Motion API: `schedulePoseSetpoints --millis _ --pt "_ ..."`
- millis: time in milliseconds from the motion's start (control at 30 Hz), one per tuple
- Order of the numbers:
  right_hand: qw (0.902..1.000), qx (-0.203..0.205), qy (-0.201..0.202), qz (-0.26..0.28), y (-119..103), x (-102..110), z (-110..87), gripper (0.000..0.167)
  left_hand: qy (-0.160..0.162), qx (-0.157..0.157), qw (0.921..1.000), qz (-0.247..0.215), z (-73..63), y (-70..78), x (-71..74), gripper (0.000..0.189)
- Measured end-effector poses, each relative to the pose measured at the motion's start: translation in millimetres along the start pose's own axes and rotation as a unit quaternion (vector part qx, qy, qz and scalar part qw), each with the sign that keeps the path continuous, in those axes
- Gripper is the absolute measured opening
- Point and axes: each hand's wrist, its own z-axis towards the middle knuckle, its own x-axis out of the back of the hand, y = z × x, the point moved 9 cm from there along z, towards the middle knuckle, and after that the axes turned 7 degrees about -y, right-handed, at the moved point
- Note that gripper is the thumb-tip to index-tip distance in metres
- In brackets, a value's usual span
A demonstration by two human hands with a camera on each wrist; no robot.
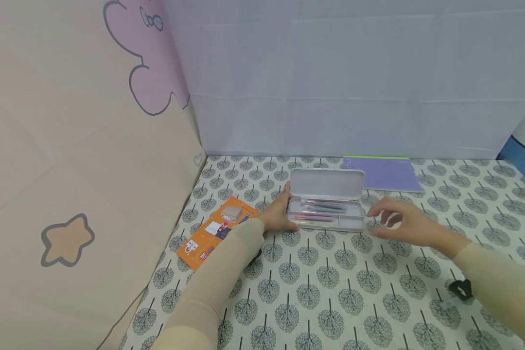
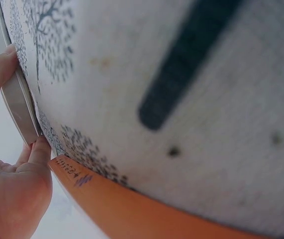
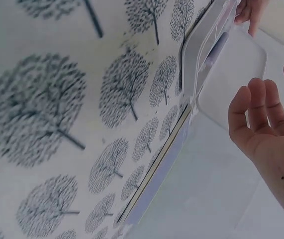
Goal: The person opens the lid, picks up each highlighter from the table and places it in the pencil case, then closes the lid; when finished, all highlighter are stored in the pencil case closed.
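A white pencil case (image 1: 326, 183) lies on the tree-print cloth, its lid raised at the back. Several pastel pens (image 1: 323, 210) rest in its tray, beside a small front-right compartment. My left hand (image 1: 276, 214) grips the case's left end, thumb at the front corner and fingers toward the back. The left wrist view shows that hand (image 2: 17, 199) against the case's side (image 2: 22, 104). Just right of the case, my right hand (image 1: 409, 223) hovers with loosely bent fingers and holds nothing. In the right wrist view, this hand (image 3: 276, 134) is apart from the case.
An orange printed booklet or sheet (image 1: 227, 214) lies at the left, partly under my left forearm in view. Behind the case, to its right, is a purple notebook (image 1: 391, 175). Curtains (image 1: 354, 87) stand along the back and left table edges.
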Motion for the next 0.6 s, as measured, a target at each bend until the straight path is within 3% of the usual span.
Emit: schedulePoseSetpoints --millis 600 --pt "0.9995 0.020 0.016 -0.016 5 21 -79.1 0.052 -0.004 0.004 1.0000 0.002 -1.0 -0.5 0.1 0.141"
